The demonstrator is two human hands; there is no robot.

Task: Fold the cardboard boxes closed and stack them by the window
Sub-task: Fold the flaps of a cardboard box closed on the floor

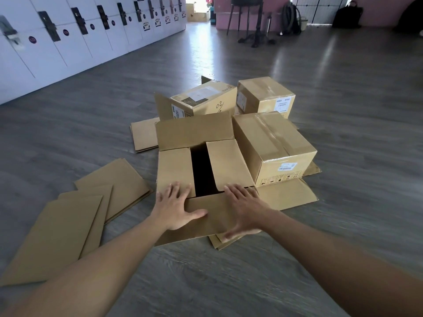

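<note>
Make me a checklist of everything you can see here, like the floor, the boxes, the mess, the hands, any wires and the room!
Surface: grey wood-look floor; everything sits on it.
Job's things: open box in front, two side flaps folded in with a dark gap between, far flap upright, near flap not yet folded over. Taped box closed, to its right. Two more boxes behind, one with a loose flap and one taped.
Clutter: flat cardboard sheets at left, more under the boxes.
Hands: left hand and right hand, fingers straight, resting on the near flap.
Cables: nothing seen.
Surroundings: white lockers left, pink wall and dark chair legs far back.
</note>
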